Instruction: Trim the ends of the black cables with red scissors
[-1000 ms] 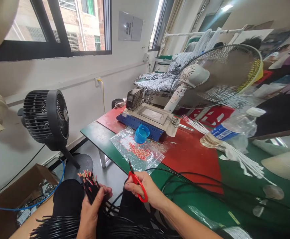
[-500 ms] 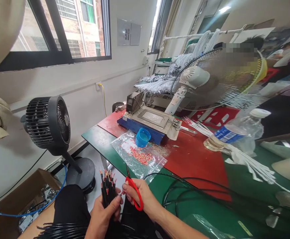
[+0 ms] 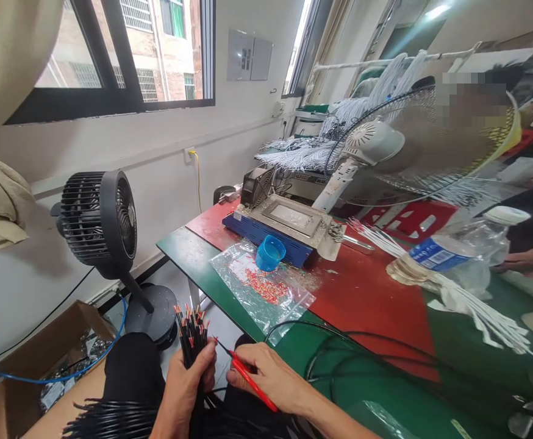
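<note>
My left hand (image 3: 188, 377) is closed around a bundle of black cables (image 3: 192, 338), whose stripped ends point up and show short red and pale inner wires. In my right hand (image 3: 266, 372) are red-handled scissors (image 3: 253, 383), gripped by the handles. Their dark blades point up and left, with the tips close to a wire end by my left thumb; whether they touch it, I cannot tell. More black cables (image 3: 106, 417) lie across my lap.
A clear plastic bag (image 3: 260, 292) with red and pale clippings lies on the table, beside a blue cup (image 3: 270, 252) and a blue heating unit (image 3: 266, 235). A bottle (image 3: 449, 250), white cables (image 3: 472, 299) and a caged fan (image 3: 367, 140) stand rightward. A black fan (image 3: 99, 222) is left.
The scissors have swung from upright near my right fingers to point left at the wire ends. My left hand and the bundle have shifted slightly left. The whole view has turned a little.
</note>
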`<control>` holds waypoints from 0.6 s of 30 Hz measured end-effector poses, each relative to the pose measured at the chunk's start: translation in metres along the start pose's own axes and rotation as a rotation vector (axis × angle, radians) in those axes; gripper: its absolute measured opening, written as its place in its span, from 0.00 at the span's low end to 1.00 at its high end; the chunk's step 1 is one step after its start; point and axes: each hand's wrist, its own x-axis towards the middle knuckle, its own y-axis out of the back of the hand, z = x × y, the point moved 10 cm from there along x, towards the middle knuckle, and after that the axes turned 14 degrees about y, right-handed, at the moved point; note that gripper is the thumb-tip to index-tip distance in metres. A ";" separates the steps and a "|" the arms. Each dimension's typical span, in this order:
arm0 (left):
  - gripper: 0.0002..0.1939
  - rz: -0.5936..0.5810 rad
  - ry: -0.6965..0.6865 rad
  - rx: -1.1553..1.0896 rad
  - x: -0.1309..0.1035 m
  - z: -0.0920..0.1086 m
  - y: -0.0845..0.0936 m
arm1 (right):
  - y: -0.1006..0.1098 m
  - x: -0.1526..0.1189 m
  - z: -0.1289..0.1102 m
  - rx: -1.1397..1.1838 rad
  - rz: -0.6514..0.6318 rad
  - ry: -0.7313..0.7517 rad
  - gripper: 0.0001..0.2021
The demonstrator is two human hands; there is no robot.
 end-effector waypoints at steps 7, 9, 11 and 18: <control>0.25 0.016 -0.022 0.099 0.001 0.002 0.003 | -0.001 0.000 0.004 0.041 0.012 -0.012 0.27; 0.25 0.024 -0.027 0.105 0.000 0.002 0.004 | -0.003 -0.001 0.005 0.032 0.011 -0.018 0.26; 0.24 0.039 -0.029 0.108 0.001 0.002 0.007 | -0.004 -0.001 0.006 0.038 0.007 -0.024 0.26; 0.25 0.076 -0.007 0.234 -0.003 -0.001 0.006 | -0.011 -0.001 0.018 0.108 0.110 -0.033 0.27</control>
